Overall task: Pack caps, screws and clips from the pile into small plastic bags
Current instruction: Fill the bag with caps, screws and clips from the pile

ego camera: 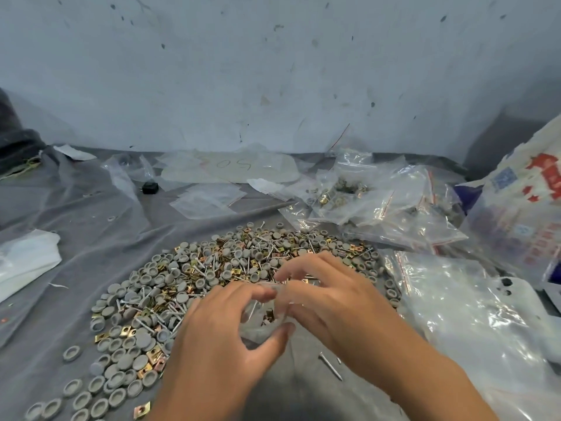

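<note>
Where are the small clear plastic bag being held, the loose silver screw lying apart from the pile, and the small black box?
small clear plastic bag (263,322): head view, its filled lower part.
loose silver screw (330,366): head view, mid-shaft.
small black box (150,188): head view, its top face.

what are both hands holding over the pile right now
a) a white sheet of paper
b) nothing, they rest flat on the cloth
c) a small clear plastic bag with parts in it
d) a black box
c: the left hand and right hand both pinch a small clear plastic bag between them, with a screw and a brass clip showing through it, above the pile.
</note>
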`<state>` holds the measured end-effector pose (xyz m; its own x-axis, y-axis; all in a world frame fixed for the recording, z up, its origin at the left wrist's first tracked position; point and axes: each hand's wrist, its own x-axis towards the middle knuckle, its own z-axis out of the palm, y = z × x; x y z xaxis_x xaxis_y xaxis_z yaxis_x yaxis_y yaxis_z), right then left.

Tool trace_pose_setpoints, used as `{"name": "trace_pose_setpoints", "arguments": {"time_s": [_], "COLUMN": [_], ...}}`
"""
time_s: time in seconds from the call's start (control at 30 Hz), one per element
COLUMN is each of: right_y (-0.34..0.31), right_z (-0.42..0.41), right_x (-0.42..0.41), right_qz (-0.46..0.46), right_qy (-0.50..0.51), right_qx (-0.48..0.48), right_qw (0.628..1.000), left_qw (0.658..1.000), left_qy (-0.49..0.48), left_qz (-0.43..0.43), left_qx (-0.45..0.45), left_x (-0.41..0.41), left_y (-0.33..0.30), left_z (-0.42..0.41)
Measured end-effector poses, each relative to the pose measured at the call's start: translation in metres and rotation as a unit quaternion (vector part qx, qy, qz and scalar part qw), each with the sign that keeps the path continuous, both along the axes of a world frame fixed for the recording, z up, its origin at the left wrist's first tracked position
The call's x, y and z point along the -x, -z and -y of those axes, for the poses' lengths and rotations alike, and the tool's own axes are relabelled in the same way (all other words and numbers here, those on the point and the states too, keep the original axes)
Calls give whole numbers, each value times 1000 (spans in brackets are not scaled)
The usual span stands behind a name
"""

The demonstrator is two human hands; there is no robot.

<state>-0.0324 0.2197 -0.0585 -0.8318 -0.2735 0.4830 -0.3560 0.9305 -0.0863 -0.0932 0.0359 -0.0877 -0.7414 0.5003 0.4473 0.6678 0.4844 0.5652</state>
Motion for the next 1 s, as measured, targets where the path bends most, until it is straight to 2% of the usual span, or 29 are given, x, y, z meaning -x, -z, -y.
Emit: {"name": "trace_pose_setpoints", "arguments": {"time_s": [0.2,0.27,0.37,0.57,0.7,0.83,1.0], "right_y": [-1,-3,-6,-4,0,1,-2], "right_z": [-13,-16,-13,-4,-2,-4,-10], "right_x": [2,2,1,5,7,7,7], "right_qz": [-4,-22,-30,36,57,61,70], "right_qy": [8,5,-8,-38,-57,-52,-58], "right_qx": [153,224,340,502,526,524,563], "right_qw": [988,974,940,863,846,848,822], "left_qw": [993,984,955,906,883,872,862], "left_qy": [-17,-27,-20,27,29,26,26], "left_qz": [-14,20,116,234,249,240,258], "left_qx": [-113,-173,-271,-352,-397,-425,-436], "left_x": [3,4,1,2,6,9,8], "left_y": [-5,-7,-8,-12,-10,-9,-10], "left_z": [2,3,1,1,-2,-5,-5]}}
